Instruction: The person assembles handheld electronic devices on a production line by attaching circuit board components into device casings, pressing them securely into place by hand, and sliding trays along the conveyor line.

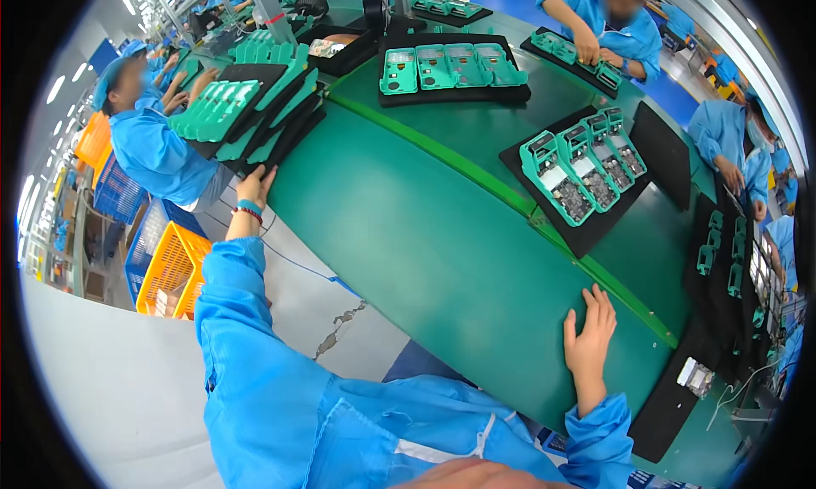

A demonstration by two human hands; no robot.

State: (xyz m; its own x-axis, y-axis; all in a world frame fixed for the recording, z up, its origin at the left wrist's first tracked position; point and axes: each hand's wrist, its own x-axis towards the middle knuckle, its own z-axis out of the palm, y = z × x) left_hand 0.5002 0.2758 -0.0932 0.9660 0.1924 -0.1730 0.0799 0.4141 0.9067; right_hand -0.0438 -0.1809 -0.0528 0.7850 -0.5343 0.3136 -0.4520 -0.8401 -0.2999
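Observation:
My left hand (253,188) reaches out to the far left and grips the near corner of a black tray at the bottom of a stack. The stacked black trays (293,130) lie tilted over one another, with green plastic housings (223,107) in rows on them. How far my left fingers go under the tray is hidden. My right hand (589,334) rests on the green tabletop (408,209) with its fingers stretched out, holding nothing.
A raised green rail (442,156) divides the tabletop. Beyond it, black trays hold housings with circuit boards (582,166) and more housings (455,68). Co-workers in blue sit around. Orange (172,270) and blue crates stand on the floor at left.

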